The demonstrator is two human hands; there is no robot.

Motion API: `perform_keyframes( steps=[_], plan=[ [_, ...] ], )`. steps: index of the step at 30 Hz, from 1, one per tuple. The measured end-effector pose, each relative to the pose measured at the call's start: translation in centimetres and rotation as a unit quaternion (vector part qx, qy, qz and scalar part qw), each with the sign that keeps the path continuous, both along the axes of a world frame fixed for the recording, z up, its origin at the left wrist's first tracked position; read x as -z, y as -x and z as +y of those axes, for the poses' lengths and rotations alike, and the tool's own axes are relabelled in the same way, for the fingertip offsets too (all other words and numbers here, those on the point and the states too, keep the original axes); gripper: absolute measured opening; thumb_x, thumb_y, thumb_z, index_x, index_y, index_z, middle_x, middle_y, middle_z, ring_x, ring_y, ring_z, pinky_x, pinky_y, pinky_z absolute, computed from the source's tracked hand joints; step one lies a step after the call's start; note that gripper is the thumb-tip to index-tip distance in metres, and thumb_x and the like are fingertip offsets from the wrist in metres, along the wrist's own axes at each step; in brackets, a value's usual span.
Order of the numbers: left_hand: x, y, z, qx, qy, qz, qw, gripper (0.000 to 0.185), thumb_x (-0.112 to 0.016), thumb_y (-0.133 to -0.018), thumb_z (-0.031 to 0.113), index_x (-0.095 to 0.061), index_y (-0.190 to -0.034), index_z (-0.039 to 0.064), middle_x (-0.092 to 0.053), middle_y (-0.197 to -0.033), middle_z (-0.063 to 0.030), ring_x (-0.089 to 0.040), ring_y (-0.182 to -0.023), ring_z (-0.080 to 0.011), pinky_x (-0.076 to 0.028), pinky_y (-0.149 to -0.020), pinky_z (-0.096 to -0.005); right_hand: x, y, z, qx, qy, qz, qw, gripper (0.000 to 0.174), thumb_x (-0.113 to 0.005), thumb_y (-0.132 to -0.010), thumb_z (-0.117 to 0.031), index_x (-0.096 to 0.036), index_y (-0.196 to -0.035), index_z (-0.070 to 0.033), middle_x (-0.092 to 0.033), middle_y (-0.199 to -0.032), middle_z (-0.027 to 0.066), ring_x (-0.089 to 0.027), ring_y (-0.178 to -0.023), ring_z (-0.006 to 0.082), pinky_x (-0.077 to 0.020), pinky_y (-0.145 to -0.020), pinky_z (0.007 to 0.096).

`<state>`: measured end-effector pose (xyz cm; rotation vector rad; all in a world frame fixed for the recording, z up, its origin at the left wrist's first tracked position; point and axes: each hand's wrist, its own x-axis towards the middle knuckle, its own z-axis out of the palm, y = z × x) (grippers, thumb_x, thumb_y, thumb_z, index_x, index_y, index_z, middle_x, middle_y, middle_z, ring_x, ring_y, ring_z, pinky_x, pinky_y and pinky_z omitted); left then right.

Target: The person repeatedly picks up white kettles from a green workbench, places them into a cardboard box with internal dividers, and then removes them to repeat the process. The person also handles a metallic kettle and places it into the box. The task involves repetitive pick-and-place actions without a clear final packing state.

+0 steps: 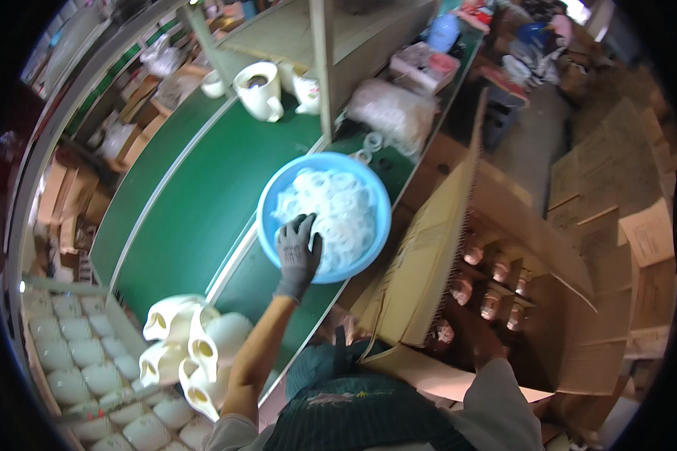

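Observation:
My left hand (299, 248), in a grey work glove, reaches over the near rim of a light blue plastic basin (383, 225) and rests on the translucent plastic rings (338, 208) heaped in it. Its fingers are apart, and no lifted ring can be made out. The basin stands at the edge of a green conveyor belt (203, 186). My right forearm goes down into an open cardboard box (429, 265) on the right; the right hand is in shadow there, its fingers hidden. Several copper-coloured objects (489, 304) stand between cardboard dividers in the box.
Cream-white spouted parts (203, 344) lie at the belt's near end, beside a crate (36, 366) of white rounded pieces. White jugs (259, 93) stand under a shelf post (322, 67). A plastic bag (392, 110) and a pink tray (423, 67) lie beyond the basin. Flattened cardboard (609, 163) leans right.

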<state>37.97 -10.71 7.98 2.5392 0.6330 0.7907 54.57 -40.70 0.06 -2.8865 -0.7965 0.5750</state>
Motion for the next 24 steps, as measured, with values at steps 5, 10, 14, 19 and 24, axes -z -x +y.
perform_keyframes(
  steps=[5,10,14,19,24],
  plan=[
    [6.9,-4.7,7.8,0.105,-0.115,0.156,0.975,0.042,-0.076,-0.07,0.012,-0.073,-0.112,0.016,-0.064,-0.125,-0.0138,-0.055,-0.118,-0.0386,-0.044,-0.104,-0.0505,-11.2,1.4,-3.0,0.026,-0.125,-0.127,0.984,0.111,-0.086,-0.069,-0.06,-0.039,-0.149,0.002,-0.043,-0.147,0.0268,-0.041,-0.141,0.0346,-0.0434,-0.111,0.0425],
    [6.0,-4.4,8.8,0.091,-0.094,0.101,0.986,0.014,-0.077,-0.08,0.016,-0.073,-0.093,0.012,-0.068,-0.114,-0.0098,-0.06,-0.109,-0.0339,-0.046,-0.098,-0.0461,-18.1,4.9,-9.3,0.196,-0.415,-0.016,0.888,0.105,-0.095,-0.07,-0.034,-0.036,-0.15,-0.001,-0.052,-0.141,0.0192,-0.054,-0.129,0.0279,-0.0479,-0.108,0.0401],
    [2.3,-3.9,8.0,0.071,-0.045,-0.032,0.996,0.013,-0.068,-0.084,0.008,-0.064,-0.097,0.006,-0.065,-0.111,-0.0152,-0.06,-0.105,-0.0365,-0.047,-0.093,-0.0476,-17.4,7.9,-14.1,0.292,-0.628,0.132,0.709,0.092,-0.093,-0.074,-0.008,-0.038,-0.147,-0.001,-0.056,-0.135,0.0101,-0.058,-0.121,0.0186,-0.0518,-0.103,0.0346],
    [-7.3,0.9,4.4,0.163,0.173,-0.134,0.962,0.012,-0.06,-0.091,0.0,-0.057,-0.102,0.001,-0.064,-0.088,-0.0119,-0.064,-0.076,-0.0257,-0.051,-0.068,-0.0382,-15.5,10.4,-17.4,0.287,-0.782,0.245,0.495,0.085,-0.08,-0.079,0.003,-0.037,-0.152,-0.001,-0.061,-0.13,0.0103,-0.065,-0.114,0.0221,-0.0549,-0.098,0.0351],
    [-17.3,11.4,-2.3,0.25,0.522,-0.263,0.772,0.037,-0.068,-0.092,0.017,-0.053,-0.12,-0.002,-0.067,-0.103,-0.0103,-0.067,-0.09,-0.0188,-0.055,-0.08,-0.0318,-16.5,14.0,-18.8,0.24,-0.736,0.335,0.537,0.074,-0.079,-0.083,-0.015,-0.047,-0.148,-0.001,-0.062,-0.137,0.0146,-0.064,-0.121,0.0273,-0.0534,-0.104,0.043]
  ],
)
